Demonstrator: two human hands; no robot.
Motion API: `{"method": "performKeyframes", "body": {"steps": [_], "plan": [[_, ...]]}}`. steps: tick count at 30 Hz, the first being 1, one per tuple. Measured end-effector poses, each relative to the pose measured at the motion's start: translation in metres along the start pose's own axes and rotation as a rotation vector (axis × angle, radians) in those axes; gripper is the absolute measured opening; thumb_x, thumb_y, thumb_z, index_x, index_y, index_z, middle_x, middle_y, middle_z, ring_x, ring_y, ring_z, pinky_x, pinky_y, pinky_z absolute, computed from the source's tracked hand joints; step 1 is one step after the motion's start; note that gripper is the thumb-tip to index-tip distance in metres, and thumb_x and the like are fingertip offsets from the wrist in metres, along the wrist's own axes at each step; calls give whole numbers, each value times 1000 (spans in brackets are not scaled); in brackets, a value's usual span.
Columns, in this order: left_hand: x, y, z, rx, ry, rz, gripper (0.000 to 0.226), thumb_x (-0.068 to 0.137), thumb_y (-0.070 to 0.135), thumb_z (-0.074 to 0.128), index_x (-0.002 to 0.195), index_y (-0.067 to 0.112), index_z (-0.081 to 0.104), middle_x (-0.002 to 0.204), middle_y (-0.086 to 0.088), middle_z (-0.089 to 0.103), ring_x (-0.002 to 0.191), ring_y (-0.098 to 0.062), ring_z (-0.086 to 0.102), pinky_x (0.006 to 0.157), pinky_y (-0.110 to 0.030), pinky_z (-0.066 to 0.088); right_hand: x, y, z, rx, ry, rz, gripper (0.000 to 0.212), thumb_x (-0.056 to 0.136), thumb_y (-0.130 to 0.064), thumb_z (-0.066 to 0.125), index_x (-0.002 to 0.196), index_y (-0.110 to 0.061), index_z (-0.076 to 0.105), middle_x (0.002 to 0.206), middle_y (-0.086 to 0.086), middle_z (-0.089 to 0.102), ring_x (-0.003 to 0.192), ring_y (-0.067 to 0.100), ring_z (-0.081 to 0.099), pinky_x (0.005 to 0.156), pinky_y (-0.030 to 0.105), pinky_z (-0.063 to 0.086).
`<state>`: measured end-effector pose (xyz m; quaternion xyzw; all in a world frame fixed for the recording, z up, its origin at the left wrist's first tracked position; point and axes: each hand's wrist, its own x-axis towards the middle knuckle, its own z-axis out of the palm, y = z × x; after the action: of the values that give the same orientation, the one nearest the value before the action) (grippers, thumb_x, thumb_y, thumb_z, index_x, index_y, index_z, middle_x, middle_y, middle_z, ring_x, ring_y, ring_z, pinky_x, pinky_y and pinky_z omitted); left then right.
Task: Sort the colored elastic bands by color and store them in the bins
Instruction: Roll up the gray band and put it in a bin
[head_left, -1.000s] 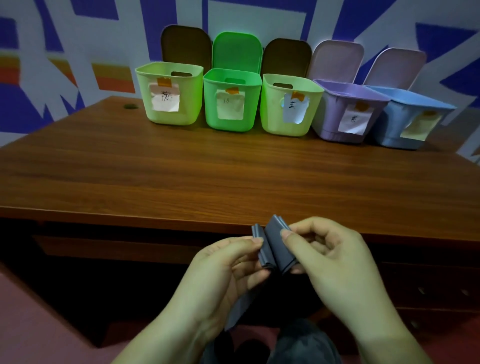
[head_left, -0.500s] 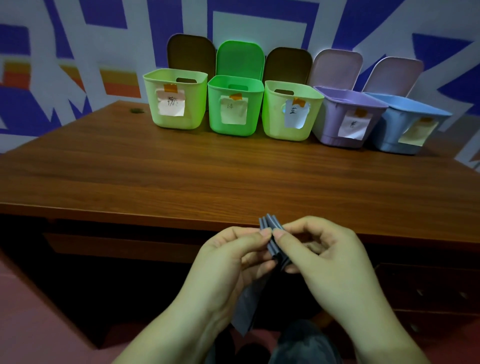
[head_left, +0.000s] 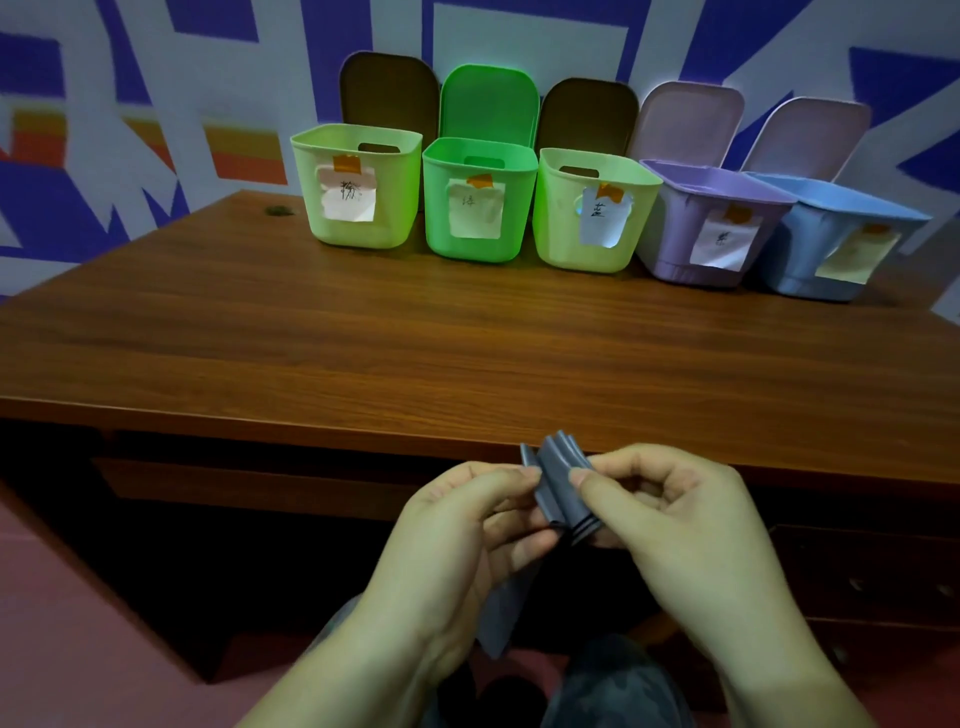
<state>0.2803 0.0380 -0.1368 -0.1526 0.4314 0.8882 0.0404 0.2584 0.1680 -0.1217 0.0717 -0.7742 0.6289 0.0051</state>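
Head view: left hand (head_left: 467, 525) and right hand (head_left: 670, 525) pinch a folded grey band (head_left: 558, 483) before five labelled bins (head_left: 478, 208) on the desk (head_left: 415, 353).

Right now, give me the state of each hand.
Left hand: pinches the folded grey band.
Right hand: pinches the same band.

Head-worn view, looking forward and down, hands near, bins (head_left: 587, 218) farther back

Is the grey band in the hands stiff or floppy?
Probably floppy: the grey band sits in soft folds between the left hand and right hand, its tail hanging limp below. Likely light, since fingertips alone hold it.
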Motion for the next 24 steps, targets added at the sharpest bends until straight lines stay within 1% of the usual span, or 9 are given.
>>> {"method": "performKeyframes", "body": {"steps": [3,5,8,10,12,17,20,22,24], "plan": [[1,2,1,5,11,15,13,82,4,59,70,9,59,57,-4,63,51,-9,60,48,-19,51,3,1,-3,-36,64,-45,13,75,-11,73,64,-16,71,61,2,70,51,11,62,51,24,49],[1,1,2,24,12,11,13,83,4,60,70,9,60,58,-4,64,51,-9,61,48,-19,52,2,-1,-2,-65,46,-61,12,75,-13,74,64,-19,72,62,0,70,52,9,63,52,25,51],[3,-1,3,35,19,-3,17,82,4,61,66,10,60,57,-4,64,49,-9,61,47,-19,51,2,-1,-1,-70,22,-85,15,75,-12,73,65,-23,72,64,-6,71,54,4,64,54,19,52],[4,-1,4,42,20,0,15,82,4,61,68,9,60,56,-4,63,49,-8,60,47,-19,51,2,-1,0,-67,1,-88,18,75,-13,72,70,-30,73,66,-8,72,58,3,66,57,20,53],[5,-2,4,51,22,7,13,82,4,61,69,8,59,53,-3,62,46,-7,59,47,-18,51,2,0,0,-67,-8,-75,17,74,-15,72,73,-32,72,67,-8,72,59,4,67,57,21,54],[7,0,5,65,21,8,9,76,6,64,68,9,60,61,-8,65,49,-8,60,47,-19,51,5,2,-1,-56,-11,-60,11,75,-13,72,68,-22,73,67,-5,72,62,7,69,60,23,56],[8,0,4,74,18,5,6,69,9,67,69,8,61,62,-9,63,50,-9,60,48,-19,52,6,2,0,-64,-15,-72,15,75,-13,72,72,-28,73,68,-7,72,63,5,68,60,23,56],[9,0,4,79,15,-1,11,62,12,69,70,8,61,62,-10,61,50,-9,59,47,-19,51,6,2,1,-71,-26,-76,19,76,-14,72,73,-33,73,69,-8,73,64,4,69,60,24,56],[10,0,4,86,14,-5,15,58,15,68,69,8,61,62,-9,63,50,-8,60,47,-19,51,7,2,0,-67,-45,-69,18,76,-15,71,73,-32,73,71,-7,73,66,5,69,60,24,56]]}}
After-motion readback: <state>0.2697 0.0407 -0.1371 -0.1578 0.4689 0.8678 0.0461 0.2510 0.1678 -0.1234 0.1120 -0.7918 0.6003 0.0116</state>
